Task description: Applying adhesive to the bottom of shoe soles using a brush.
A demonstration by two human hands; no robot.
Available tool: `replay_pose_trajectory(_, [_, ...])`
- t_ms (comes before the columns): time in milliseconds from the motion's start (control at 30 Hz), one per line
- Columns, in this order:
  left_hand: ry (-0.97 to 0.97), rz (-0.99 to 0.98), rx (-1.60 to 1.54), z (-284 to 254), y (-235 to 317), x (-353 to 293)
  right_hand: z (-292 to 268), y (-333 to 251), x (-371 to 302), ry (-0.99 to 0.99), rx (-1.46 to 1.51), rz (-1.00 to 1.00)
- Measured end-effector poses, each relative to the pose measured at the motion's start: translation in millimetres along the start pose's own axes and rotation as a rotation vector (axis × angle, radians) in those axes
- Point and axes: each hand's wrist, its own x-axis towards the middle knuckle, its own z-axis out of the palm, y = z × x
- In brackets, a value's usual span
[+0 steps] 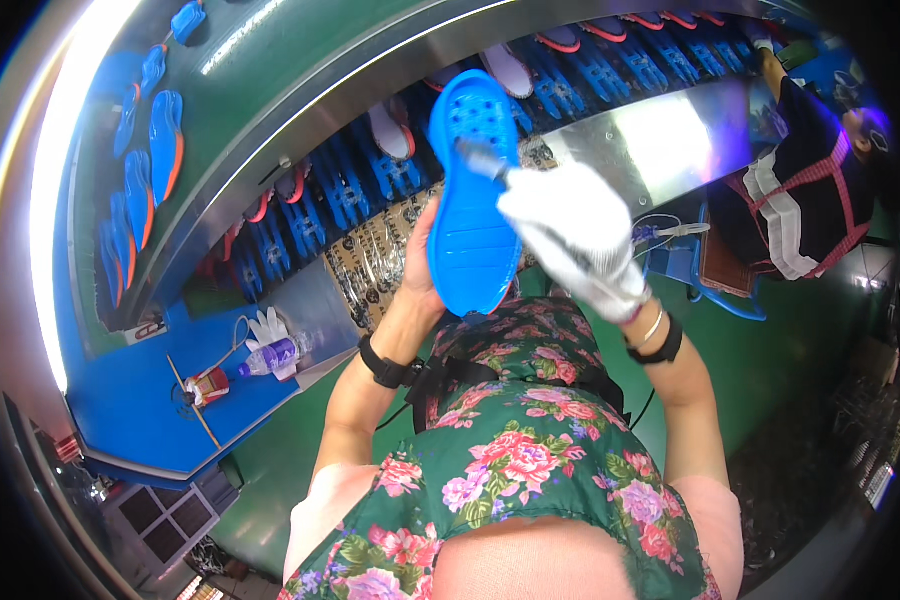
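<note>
A blue shoe sole [480, 240] is held upright in front of me, its hollow side with ridges and small round holes facing up. My bare left hand [423, 256] grips it by the left edge, fingers partly hidden behind it. In a white knitted glove, my right hand [578, 225] is closed round a brush [483, 160]. The brush's greyish bristles lie over the sole's upper part, near the holes. Most of its handle is hidden by the glove.
Ahead runs a rack of blue holders [345, 190] bearing pink-edged shoe parts. More blue soles [167, 140] lie on a green surface at upper left. A bottle [275, 355], a glove and a tin [208, 386] stand on a blue table. Another person [800, 190] works at right.
</note>
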Motion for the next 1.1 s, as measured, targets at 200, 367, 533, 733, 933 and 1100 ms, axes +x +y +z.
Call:
replay_pose_trajectory(200, [-0.417,0.224,0.061,7,35,-18,-25,-2,-35,0.021,0.874,0.503])
replay_pose_trajectory(367, [-0.673,0.313,0.168,41,111,-9,-36,15,-55,0.521,1.155,0.968])
replay_pose_trajectory(533, [-0.498,0.487,-0.363,61,193,43,-6,34,-74,0.436,1.084,0.993])
replay_pose_trajectory(733, [-0.446,0.524,-0.624,60,227,68,8,41,-83,0.357,1.025,1.137])
replay_pose_trajectory(933, [-0.444,0.689,-0.659,86,210,86,9,65,-104,0.246,0.982,1.138])
replay_pose_trajectory(1100, [-0.28,0.479,-0.179,101,152,92,8,74,-113,0.252,1.071,1.172])
